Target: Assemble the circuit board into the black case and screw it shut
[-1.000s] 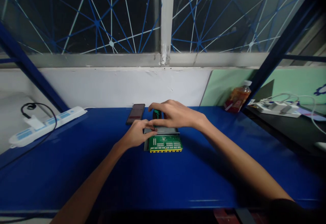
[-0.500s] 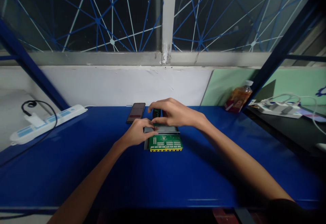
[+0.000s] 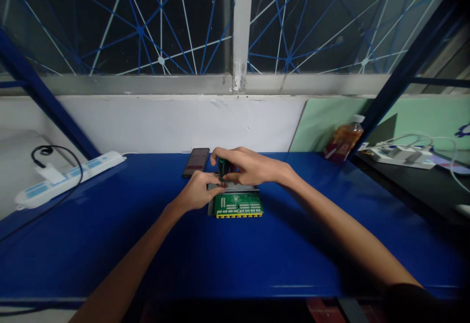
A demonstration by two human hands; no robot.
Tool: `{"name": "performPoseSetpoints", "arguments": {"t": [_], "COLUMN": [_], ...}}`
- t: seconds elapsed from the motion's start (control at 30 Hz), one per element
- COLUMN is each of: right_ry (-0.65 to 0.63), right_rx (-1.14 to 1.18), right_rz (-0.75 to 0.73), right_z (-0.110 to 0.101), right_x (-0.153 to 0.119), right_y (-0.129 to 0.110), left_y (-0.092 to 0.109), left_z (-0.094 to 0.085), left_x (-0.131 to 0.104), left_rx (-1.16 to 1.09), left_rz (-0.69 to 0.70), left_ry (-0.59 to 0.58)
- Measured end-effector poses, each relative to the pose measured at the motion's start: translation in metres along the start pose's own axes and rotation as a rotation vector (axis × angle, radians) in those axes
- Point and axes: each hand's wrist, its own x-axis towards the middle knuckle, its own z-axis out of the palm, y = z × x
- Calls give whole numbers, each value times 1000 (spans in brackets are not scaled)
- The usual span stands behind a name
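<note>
A green circuit board (image 3: 240, 201) with white connectors and a yellow strip along its near edge lies on the blue table, with a grey metal plate (image 3: 244, 187) across its far part. Above the plate's left end, my right hand (image 3: 249, 164) is closed around the dark green and black handle of a screwdriver (image 3: 222, 167), held upright with its tip down. At the tip, the thumb and fingertips of my left hand (image 3: 200, 190) come together in a pinch. What they hold there is too small to make out.
Behind my left hand lies a phone (image 3: 196, 161). A white power strip (image 3: 73, 176) with a black cable is at the left. Back right stands a drink bottle (image 3: 343, 139) beside a blue frame post, with another power strip (image 3: 400, 156) on a dark surface farther right.
My right hand and the screwdriver have shifted slightly left and down, and more of the handle shows. The left hand and the circuit board have stayed in place.
</note>
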Motion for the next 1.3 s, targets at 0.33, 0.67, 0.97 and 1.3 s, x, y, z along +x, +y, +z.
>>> {"name": "performPoseSetpoints", "arguments": {"t": [0.33, 0.67, 0.97, 1.3], "right_ry": [95, 195, 167, 516], "right_rx": [-113, -304, 47, -358], "right_rz": [64, 216, 243, 421], "right_z": [4, 11, -11, -11], "right_x": [2, 7, -7, -100], "right_y": [-2, 3, 10, 45], "left_y": [-2, -4, -13, -20], "left_z": [1, 3, 3, 13], "left_x": [-1, -1, -1, -2], "left_rx": [-17, -30, -13, 191], "left_rz": [1, -37, 33, 70], "left_ry": [-31, -51, -72, -144]}}
